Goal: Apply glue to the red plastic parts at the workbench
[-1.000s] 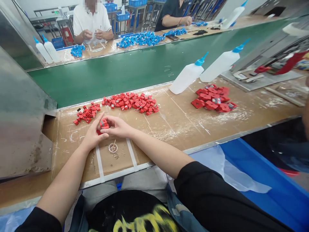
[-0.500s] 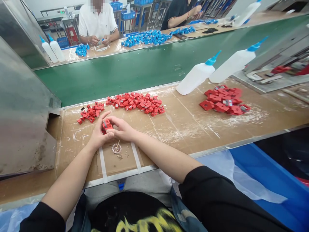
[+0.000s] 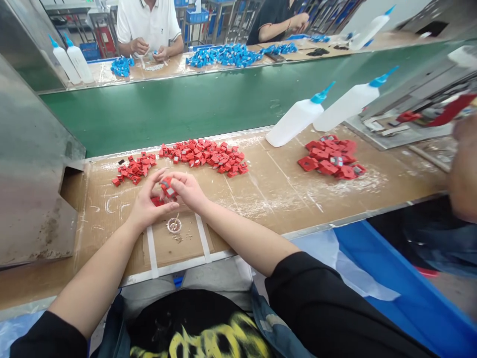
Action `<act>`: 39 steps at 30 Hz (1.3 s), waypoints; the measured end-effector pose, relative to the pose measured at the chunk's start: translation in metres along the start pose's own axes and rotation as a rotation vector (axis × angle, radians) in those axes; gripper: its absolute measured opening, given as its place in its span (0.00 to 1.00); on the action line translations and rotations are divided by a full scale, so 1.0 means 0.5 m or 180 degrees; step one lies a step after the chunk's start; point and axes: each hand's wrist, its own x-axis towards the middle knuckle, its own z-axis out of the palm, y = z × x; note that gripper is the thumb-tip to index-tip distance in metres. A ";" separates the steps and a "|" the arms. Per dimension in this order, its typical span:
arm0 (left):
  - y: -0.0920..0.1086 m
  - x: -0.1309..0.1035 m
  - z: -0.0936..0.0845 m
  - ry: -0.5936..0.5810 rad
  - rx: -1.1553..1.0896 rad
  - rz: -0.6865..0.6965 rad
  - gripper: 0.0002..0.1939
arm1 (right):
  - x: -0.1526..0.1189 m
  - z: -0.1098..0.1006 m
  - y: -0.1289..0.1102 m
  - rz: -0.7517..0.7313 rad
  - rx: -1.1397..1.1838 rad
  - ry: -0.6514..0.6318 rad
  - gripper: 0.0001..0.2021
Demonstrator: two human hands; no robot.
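Note:
My right hand (image 3: 188,190) pinches a small red plastic block (image 3: 167,187) with grey and white faces. My left hand (image 3: 149,201) curls around a second red piece (image 3: 157,201), mostly hidden by its fingers and thumb. Both hands are close together above the cardboard-covered bench. Just below them stands a small round clear dish (image 3: 174,225) with a thin stick leaning in it. Beyond my hands lie a small heap of red blocks (image 3: 134,168) and a wider heap of red blocks (image 3: 204,154).
Two white bottles (image 3: 294,122) with blue nozzles lean behind a pile of larger red pieces (image 3: 331,158). A metal housing (image 3: 37,199) borders the left side. Across the green belt (image 3: 167,109), two people handle blue parts (image 3: 227,55). A blurred arm (image 3: 464,169) shows at right.
The red block in my right hand has lifted and turned, apart from the piece in my left. The view has shifted slightly, and another person's arm has entered at right.

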 end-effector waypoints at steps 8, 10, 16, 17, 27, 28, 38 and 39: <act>-0.007 -0.001 0.000 0.0418 0.0833 0.0451 0.27 | 0.005 -0.004 0.016 0.0330 -0.0684 0.0513 0.33; -0.007 -0.004 -0.001 0.0461 0.0823 0.0114 0.28 | 0.003 -0.017 0.011 0.0107 -0.1088 0.0634 0.32; -0.002 -0.010 -0.012 0.0450 0.0792 -0.0302 0.31 | 0.003 -0.050 -0.025 -0.1079 -0.2082 0.0101 0.21; -0.002 -0.011 -0.013 0.0449 0.0787 -0.0290 0.30 | 0.003 -0.051 -0.028 -0.1184 -0.2186 -0.0036 0.20; -0.010 -0.014 -0.023 0.0210 0.0893 -0.0057 0.26 | -0.001 -0.053 -0.030 -0.1069 -0.2263 -0.0040 0.16; -0.010 -0.014 -0.024 0.0200 0.0903 -0.0080 0.26 | -0.001 -0.052 -0.031 -0.1022 -0.2240 -0.0027 0.16; -0.009 -0.016 -0.036 0.0031 0.1137 -0.0035 0.23 | -0.004 -0.042 -0.036 -0.0560 -0.1879 -0.0051 0.16; -0.010 -0.017 -0.036 -0.0018 0.1150 -0.0011 0.22 | -0.004 -0.043 -0.034 -0.0534 -0.1883 -0.0089 0.16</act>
